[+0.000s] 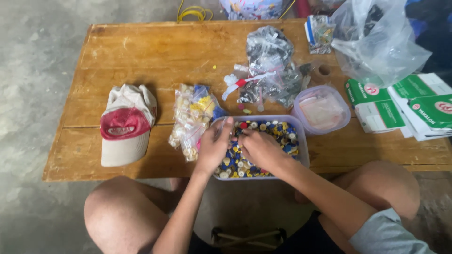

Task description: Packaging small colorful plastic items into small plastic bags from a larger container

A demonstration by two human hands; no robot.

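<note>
Sorting position: both hands down inside a clear rectangular tub (301, 141) at the near edge of the wooden table (155, 56), straight ahead of the body, between the knees.
Tub contents: small round caps (278, 131), mostly blue, yellow and white, a few red, in a loose layer.
Tub axis: long side roughly left to right along the table edge.
Left hand (214, 146): over the tub's left end, fingers curled and pinched narrow around something small; what exactly, cannot tell.
Right hand (259, 148): palm down on the caps near the tub's middle, fingers bent and close together, tips buried among the caps; grip on any one cap not visible.
Nearer hand: both touching the pile; right covers the centre, left the left rim.
Arms: forearms angled inward from the knees, wrists nearly meeting over the tub.
Just left of tub: clear bags of pale and yellow caps (193, 120), touching the left hand's side.
Farther left: red and beige cap (126, 124), well apart.
Behind tub: lidded round container (322, 110), bags of dark parts (270, 66).
Right: green and white boxes (400, 101), large clear bag (376, 40).
</note>
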